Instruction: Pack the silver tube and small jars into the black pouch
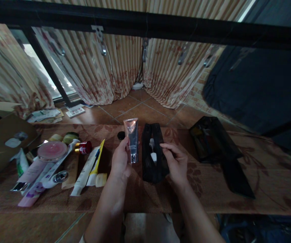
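Observation:
My left hand grips a silvery cosmetic tube with a shiny silver cap, held upright with the cap down. Just right of it lies a black mesh pouch, its top parted. Inside the pouch a white and clear item shows, its kind unclear. My right hand pinches the pouch's right edge between thumb and fingers. A small round black object sits behind my left hand.
Left on the cloth-covered table lie several tubes, a pink round container and a red jar. A cardboard box stands at far left. Another black mesh bag rests at right. A dark bar crosses above.

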`<act>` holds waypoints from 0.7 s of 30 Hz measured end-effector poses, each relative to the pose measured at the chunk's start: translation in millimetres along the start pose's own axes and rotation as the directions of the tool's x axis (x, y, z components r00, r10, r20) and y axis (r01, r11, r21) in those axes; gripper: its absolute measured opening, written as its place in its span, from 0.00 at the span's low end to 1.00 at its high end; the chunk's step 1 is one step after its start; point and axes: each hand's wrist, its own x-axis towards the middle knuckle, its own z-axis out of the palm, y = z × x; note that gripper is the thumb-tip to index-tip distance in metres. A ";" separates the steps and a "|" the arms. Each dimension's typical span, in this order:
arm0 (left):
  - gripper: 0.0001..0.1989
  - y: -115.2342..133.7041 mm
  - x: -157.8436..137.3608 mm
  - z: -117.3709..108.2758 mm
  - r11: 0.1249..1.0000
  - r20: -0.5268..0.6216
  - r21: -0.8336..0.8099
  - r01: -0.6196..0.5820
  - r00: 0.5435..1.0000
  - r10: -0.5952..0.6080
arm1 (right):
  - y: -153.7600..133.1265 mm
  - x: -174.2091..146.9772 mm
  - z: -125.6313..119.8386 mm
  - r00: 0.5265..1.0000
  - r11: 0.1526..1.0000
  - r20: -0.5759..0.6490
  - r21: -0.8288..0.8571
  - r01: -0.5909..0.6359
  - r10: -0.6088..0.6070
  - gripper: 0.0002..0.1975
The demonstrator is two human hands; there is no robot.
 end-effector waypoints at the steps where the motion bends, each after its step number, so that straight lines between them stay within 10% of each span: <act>1: 0.10 0.1 -0.1 0.0 1.000 0.000 0.004 -0.001 1.000 0.001 | 0.1 -0.4 -0.2 1.000 1.000 0.000 -0.005 -0.010 0.010 0.07; 21: 0.10 1.6 0.3 -0.8 0.999 -0.009 0.040 0.020 1.000 -0.019 | -0.7 -0.7 1.6 0.994 0.994 -0.039 0.051 -0.101 0.103 0.06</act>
